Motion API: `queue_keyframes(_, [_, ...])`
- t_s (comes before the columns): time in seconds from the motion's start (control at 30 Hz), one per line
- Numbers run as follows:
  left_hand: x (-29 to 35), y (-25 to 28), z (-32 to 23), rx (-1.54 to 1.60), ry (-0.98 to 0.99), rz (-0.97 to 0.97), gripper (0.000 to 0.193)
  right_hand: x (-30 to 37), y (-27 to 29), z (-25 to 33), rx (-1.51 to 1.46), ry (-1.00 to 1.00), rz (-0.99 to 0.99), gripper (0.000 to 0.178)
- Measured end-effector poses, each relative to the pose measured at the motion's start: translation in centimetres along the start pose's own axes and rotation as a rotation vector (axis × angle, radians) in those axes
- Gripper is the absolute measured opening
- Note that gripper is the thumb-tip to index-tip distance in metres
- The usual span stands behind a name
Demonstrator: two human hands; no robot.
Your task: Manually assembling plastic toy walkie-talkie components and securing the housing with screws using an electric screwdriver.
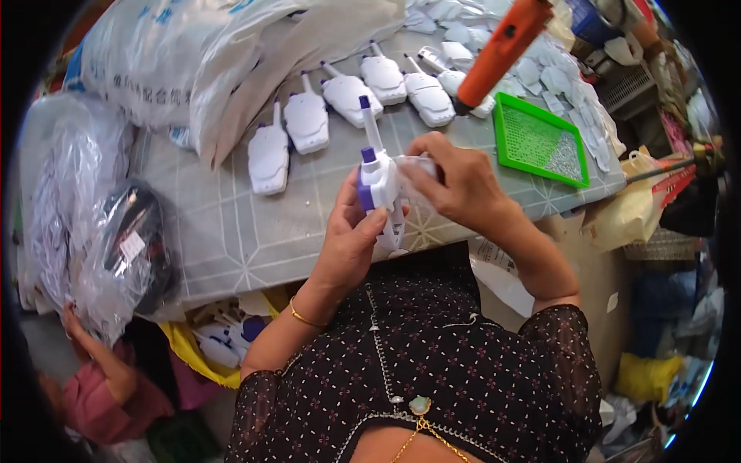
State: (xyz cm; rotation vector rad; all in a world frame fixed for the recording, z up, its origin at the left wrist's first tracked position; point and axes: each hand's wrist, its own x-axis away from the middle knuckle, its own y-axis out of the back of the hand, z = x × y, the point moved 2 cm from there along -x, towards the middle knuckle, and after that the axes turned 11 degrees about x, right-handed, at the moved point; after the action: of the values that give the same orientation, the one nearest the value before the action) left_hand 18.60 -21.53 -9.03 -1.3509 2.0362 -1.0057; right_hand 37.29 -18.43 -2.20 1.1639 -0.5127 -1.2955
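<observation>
Grasping a white-and-purple handset (pixel 380 185) in the head view, the left hand (pixel 351 231) had its thumb pressed on the lower front and its fingers round the left side. A gold bracelet (pixel 305 315) circled that wrist. The handset was at the near edge of the table (pixel 208 224), its purple-tipped antenna pointing toward the far side; whether it touched the tabletop could not be told. Just beside it, the right hand (pixel 463 177) was curled, thumb and fingers closed about a pale piece (pixel 419 168) too blurred to make out.

Beyond the hands, a row of white handsets (pixel 306 122) lay on the table, most with their antennas toward the far side. An orange screwdriver (pixel 505 50) hung tip down over the right end of that row. To the right sat a green tray (pixel 502 147) with small metal parts (pixel 566 158) gathered at one end, and past it spread a heap of white plastic pieces (pixel 552 77). A large white sack (pixel 185 62) filled the far left. Below the left edge, a yellow bag (pixel 193 359) held white and purple pieces, and a co-worker's hand (pixel 75 322) touched clear plastic wrapping (pixel 100 297).
</observation>
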Motion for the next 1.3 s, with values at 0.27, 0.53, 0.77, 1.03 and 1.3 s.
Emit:
queue_keyframes(0.27, [1.3,2.9,-2.1,0.352,0.02,-0.107,0.063,-2.4,-2.7,3.8,-0.072,0.489,-0.077,0.055])
queue_keyframes(0.53, [1.4,3.7,-2.9,0.439,0.062,-0.016,0.064,-2.9,-3.6,3.1,-0.193,0.537,0.188,0.079])
queue_keyframes(0.77, [1.4,4.0,-3.0,0.289,-0.095,-0.196,0.054,-1.9,-4.2,3.7,-0.126,0.156,0.091,0.081])
queue_keyframes(1.03, [1.5,3.9,-2.9,0.379,-0.072,-0.175,0.052,-0.5,-5.6,2.3,-0.534,-0.148,0.321,0.066])
queue_keyframes(1.3, [1.6,3.9,-3.0,0.365,-0.117,-0.188,0.051,1.0,-6.8,2.9,-1.03,-0.389,0.106,0.024])
